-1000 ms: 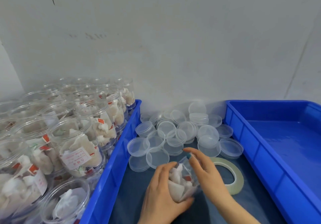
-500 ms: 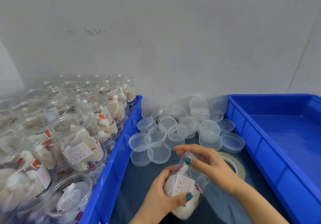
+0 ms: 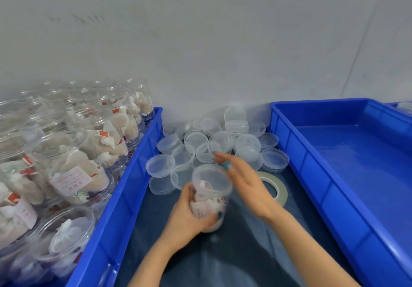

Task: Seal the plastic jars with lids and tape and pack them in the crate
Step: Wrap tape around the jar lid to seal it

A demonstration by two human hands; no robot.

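My left hand (image 3: 187,216) grips a clear plastic jar (image 3: 210,194) filled with white sachets, held upright over the dark mat with its mouth uncovered. My right hand (image 3: 242,181) is just right of the jar's rim, fingers stretched toward the pile of clear lids (image 3: 214,146) behind it; it holds nothing that I can see and is motion-blurred. A roll of pale tape (image 3: 275,186) lies flat on the mat, partly hidden by my right hand. The empty blue crate (image 3: 312,175) stands on the right.
A blue crate (image 3: 124,199) on the left is packed with several open, filled jars (image 3: 73,168). A grey wall rises close behind the lids. The dark mat (image 3: 240,253) runs between the two crates.
The jar has been turned from tilted to upright in my left hand. My right hand has let go of the jar and moved up toward the lids.
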